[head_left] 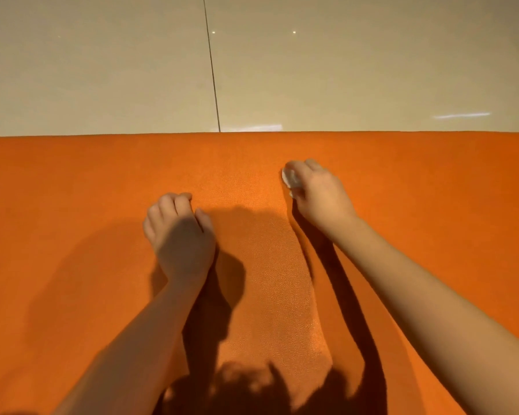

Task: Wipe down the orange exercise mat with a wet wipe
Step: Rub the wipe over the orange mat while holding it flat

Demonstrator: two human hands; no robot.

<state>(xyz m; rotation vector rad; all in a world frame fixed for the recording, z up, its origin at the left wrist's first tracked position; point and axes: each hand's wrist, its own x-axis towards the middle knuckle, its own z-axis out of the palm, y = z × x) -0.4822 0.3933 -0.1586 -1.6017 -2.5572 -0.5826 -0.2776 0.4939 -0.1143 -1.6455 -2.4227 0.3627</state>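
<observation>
Fingers (168, 202) of both hands rest on the orange exercise mat (72, 205) spreading all round them; no wet trail shows, so most wiping seems left. Your left hand (180, 235) curls empty; your right hand (321, 196) clutches the wet wipe (289, 176) at its fingertips.

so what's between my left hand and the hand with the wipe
Only bare orange mat, partly shadowed, between the left hand and the right hand gripping the wet wipe; head view shows it.
</observation>
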